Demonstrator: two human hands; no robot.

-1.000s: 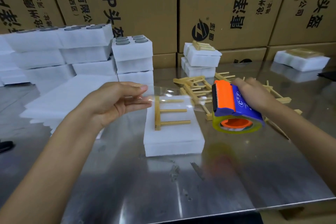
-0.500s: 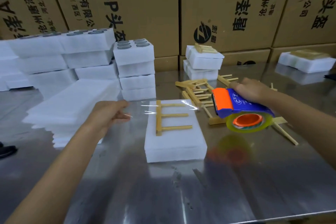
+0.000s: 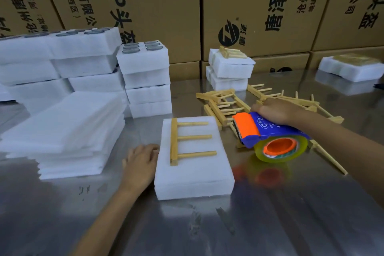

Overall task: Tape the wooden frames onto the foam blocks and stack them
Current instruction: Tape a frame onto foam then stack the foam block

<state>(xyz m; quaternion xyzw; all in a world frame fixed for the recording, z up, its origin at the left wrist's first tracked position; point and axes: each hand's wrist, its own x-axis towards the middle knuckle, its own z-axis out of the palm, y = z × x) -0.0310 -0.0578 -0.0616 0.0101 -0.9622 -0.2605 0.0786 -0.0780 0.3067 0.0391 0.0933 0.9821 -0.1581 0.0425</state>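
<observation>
A white foam block (image 3: 195, 169) lies flat on the steel table in front of me. A comb-shaped wooden frame (image 3: 185, 141) rests on its top, spine to the left and three prongs pointing right. My left hand (image 3: 141, 161) touches the block's left side with fingers extended. My right hand (image 3: 272, 110) grips a blue and orange tape dispenser (image 3: 268, 135) just right of the block, low over the table. A roll of clear yellowish tape (image 3: 280, 149) sits in it. Two foam blocks with a frame on top (image 3: 228, 68) stand stacked at the back.
Loose wooden frames (image 3: 224, 104) are scattered behind the dispenser. A pile of thin foam sheets (image 3: 64, 133) lies at left. Behind it rise stacks of foam blocks (image 3: 145, 81). Another foam block (image 3: 351, 66) lies far right. Cardboard boxes (image 3: 249, 6) wall off the back.
My left hand came down from mid-air, where it held the tape end, to the block's left side. The dispenser dropped lower beside the block. The stretched tape is no longer seen.
</observation>
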